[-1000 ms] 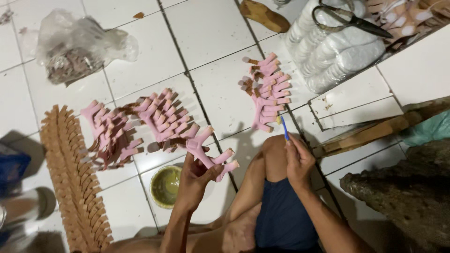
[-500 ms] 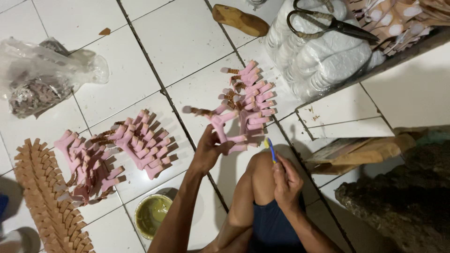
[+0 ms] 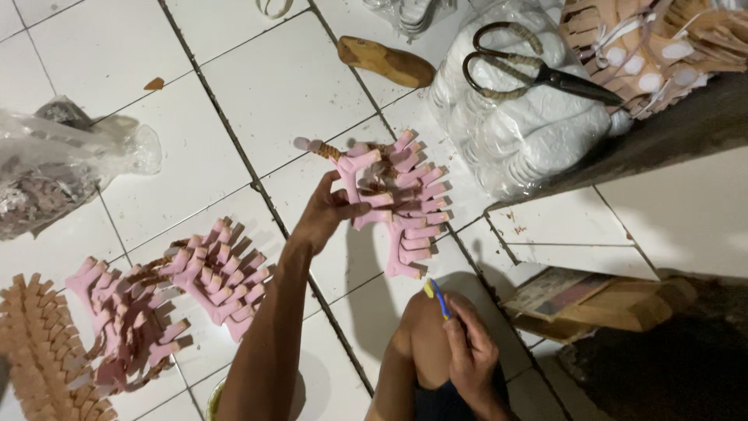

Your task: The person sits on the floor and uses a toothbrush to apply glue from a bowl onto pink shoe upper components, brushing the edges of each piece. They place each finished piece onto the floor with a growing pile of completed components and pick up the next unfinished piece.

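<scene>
Over the tiled floor [image 3: 257, 86], the left hand [image 3: 327, 214] grips a pink strap piece [image 3: 366, 191] while the right hand [image 3: 467, 351] pinches what looks like a small brush [image 3: 436, 296].

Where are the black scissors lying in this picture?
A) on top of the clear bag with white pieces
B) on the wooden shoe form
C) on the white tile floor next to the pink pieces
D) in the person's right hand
A: the black scissors lie on top of the clear bag of white pieces, while the right hand holds only a small blue and yellow tool.

Glossy white floor tiles [image 3: 273, 86]
</scene>
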Available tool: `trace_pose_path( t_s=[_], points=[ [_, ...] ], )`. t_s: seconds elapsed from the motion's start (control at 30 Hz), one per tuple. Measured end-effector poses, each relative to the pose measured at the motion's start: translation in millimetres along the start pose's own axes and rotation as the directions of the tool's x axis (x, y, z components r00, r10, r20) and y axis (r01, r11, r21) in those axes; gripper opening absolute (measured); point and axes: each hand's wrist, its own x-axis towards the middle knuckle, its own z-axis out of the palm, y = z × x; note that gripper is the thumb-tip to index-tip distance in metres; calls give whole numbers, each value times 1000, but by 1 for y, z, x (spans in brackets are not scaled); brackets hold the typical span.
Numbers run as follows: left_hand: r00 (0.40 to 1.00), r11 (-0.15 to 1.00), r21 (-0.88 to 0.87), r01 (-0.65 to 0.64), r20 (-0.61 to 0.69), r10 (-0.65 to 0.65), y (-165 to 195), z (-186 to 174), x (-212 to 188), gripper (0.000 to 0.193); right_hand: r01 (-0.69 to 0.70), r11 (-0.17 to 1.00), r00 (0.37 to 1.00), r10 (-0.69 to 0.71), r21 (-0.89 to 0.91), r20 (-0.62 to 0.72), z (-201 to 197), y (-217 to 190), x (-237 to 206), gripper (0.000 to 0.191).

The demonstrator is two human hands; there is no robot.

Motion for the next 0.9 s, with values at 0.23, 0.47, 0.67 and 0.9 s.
trace_pose_path(
  t_s=[0.23,0.47,0.67,0.9],
  points=[
    [990,993,16,114,87,-115,17,-16,55,78,43,999,999,-43,29,-4,8,12,7,32],
    [967,991,42,124,221,-130,12,-28,93,85,43,998,998,-46,-44,-52,17,30,8,31],
    [948,969,105,223,209,-241,5,-33,107,78,37,997,998,-40,-75,-42,17,33,12,30],
    [954,963,164,212,179,-240,1,-34,101,64,37,997,999,-40,-69,-34,18,32,14,29]
  ],
)
